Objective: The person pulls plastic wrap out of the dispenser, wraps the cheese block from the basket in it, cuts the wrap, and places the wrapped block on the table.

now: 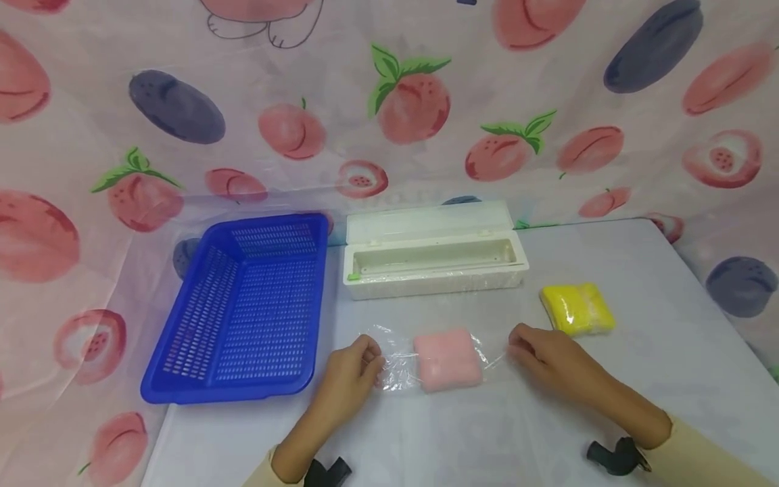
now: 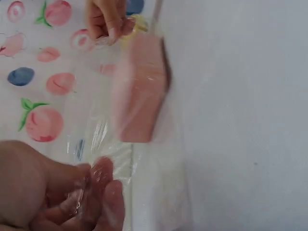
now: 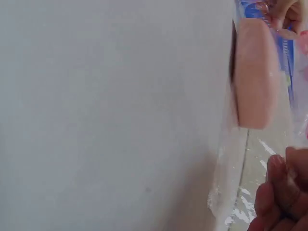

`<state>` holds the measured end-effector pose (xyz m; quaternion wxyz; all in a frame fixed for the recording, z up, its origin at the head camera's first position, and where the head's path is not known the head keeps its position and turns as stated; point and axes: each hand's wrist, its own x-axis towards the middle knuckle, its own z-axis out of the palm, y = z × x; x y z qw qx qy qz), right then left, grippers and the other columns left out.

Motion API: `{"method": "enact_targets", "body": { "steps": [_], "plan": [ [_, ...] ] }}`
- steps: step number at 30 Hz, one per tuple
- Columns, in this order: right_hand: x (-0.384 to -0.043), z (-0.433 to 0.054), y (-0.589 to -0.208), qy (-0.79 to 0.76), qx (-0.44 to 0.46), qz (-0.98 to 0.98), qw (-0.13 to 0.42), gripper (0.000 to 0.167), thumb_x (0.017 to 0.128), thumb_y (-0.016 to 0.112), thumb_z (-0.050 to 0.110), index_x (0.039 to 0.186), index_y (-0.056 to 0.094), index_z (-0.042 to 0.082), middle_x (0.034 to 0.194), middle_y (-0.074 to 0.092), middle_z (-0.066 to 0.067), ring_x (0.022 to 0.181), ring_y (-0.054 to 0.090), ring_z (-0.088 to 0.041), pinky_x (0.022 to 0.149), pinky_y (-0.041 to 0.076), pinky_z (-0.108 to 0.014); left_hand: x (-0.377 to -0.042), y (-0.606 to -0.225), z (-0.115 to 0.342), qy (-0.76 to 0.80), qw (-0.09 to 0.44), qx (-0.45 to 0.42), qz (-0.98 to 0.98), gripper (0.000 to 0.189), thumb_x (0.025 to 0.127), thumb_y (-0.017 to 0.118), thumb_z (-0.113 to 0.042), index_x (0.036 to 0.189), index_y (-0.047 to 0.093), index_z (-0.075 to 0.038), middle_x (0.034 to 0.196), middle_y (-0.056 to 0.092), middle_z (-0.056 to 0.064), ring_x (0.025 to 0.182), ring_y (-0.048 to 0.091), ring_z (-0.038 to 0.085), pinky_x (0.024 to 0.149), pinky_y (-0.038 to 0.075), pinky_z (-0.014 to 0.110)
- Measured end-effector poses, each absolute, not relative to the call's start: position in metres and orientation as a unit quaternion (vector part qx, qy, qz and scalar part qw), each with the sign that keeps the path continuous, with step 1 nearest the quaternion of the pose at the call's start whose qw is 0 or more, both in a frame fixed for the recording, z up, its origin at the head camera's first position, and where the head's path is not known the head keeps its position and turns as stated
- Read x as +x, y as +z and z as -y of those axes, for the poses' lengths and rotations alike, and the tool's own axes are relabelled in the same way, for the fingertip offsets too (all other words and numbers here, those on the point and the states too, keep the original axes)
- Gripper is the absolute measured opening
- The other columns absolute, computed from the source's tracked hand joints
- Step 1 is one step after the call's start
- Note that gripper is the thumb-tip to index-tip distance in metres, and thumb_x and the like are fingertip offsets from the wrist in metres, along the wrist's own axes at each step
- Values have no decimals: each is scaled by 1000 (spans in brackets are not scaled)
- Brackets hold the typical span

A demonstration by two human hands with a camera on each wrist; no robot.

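A pink block (image 1: 447, 360), soft-edged like a sponge or bar of soap, sits on a sheet of clear plastic film (image 1: 398, 368) in the middle of the table. In the head view my left hand (image 1: 351, 370) pinches the film's left end. My right hand (image 1: 550, 358) pinches its right end, on the other side of the block. Film bunches between the left fingers (image 2: 113, 202) in the left wrist view. The right wrist view shows the right fingers (image 3: 276, 187) curled at the film's edge. Neither hand touches the block.
Behind the block stands a long white box (image 1: 435, 279) with its lid raised. A blue perforated basket (image 1: 313, 318) is at the left. At the right lies a yellow block (image 1: 578, 309) in shiny clear wrap. A fruit-print cloth (image 1: 426, 169) hangs behind the white table (image 1: 645, 291).
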<state>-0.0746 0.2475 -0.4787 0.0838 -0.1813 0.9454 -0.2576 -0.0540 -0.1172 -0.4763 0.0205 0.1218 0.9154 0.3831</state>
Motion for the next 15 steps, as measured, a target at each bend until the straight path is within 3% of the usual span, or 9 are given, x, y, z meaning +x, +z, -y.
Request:
{"method": "enact_targets", "body": {
  "steps": [4,7,9,12,15],
  "plan": [
    [-84,-241,-486,-232,-176,-953,88,16,95,71,17,110,63,19,72,58,12,63,48,-4,60,44,-22,-63,-494,111,280,-33,122,-952,17,88,71,1,100,68,-11,86,66,-1,69,59,9,60,50,23],
    [-82,-237,-486,-174,-178,-966,74,25,93,72,17,116,63,18,82,65,8,69,55,-7,63,51,-25,-61,-497,106,168,-53,143,-974,21,84,74,0,101,70,-14,92,63,1,72,60,15,58,49,25],
    [-78,-234,-483,-135,-193,-971,31,30,89,76,15,117,66,17,93,69,3,79,61,-12,71,56,-31,-55,-491,101,106,-72,168,-977,19,84,77,-7,101,72,-15,97,65,1,77,62,17,59,50,28],
    [-71,-228,-477,-95,-274,-956,-53,40,82,83,16,119,70,21,115,71,0,103,67,-21,85,59,-43,-43,-479,90,56,-109,245,-962,20,87,76,-16,106,72,-18,111,69,2,101,66,19,73,54,34],
    [-68,-220,-475,-73,-381,-918,-80,56,81,85,24,133,66,28,141,63,1,130,59,-26,96,55,-49,-37,-474,78,26,-109,332,-936,33,92,73,-27,123,70,-18,134,66,1,128,60,21,93,54,39]
  ]
}}
